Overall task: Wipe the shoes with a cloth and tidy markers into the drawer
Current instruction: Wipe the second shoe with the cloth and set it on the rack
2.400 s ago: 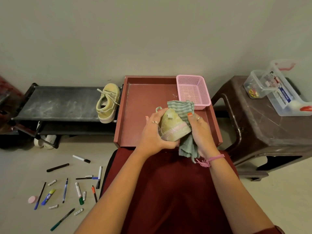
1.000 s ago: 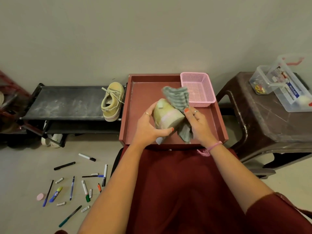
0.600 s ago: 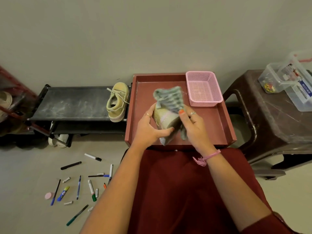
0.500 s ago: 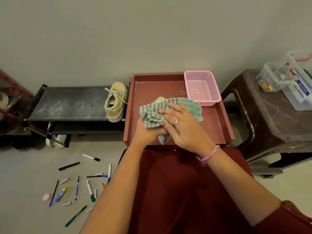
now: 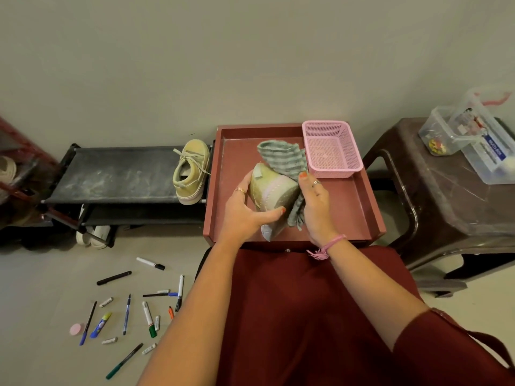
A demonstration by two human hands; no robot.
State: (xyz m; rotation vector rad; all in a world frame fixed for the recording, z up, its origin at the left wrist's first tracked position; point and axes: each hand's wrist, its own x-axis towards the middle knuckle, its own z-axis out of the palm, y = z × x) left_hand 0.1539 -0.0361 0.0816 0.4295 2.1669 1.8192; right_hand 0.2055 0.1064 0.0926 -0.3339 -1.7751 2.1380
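My left hand (image 5: 245, 215) grips a pale yellow-green shoe (image 5: 271, 190), heel toward me, above the open reddish drawer (image 5: 359, 215). My right hand (image 5: 315, 201) holds a green striped cloth (image 5: 284, 160) against the shoe's right side; part of the cloth stands up behind the shoe and part hangs below my palm. The second matching shoe (image 5: 192, 171) rests on the right end of the black shoe rack (image 5: 117, 174). Several markers and pens (image 5: 147, 313) lie scattered on the floor at the lower left.
A pink mesh basket (image 5: 331, 149) sits in the drawer's far right corner. A dark brown stool (image 5: 446, 190) to the right carries clear plastic boxes (image 5: 473, 137). White footwear (image 5: 94, 235) lies under the rack. My lap in dark red fabric (image 5: 292, 316) fills the foreground.
Half a second ago the cloth and my right hand lay spread over the top of the shoe; now they have swept back to its right side, and the heel is uncovered.
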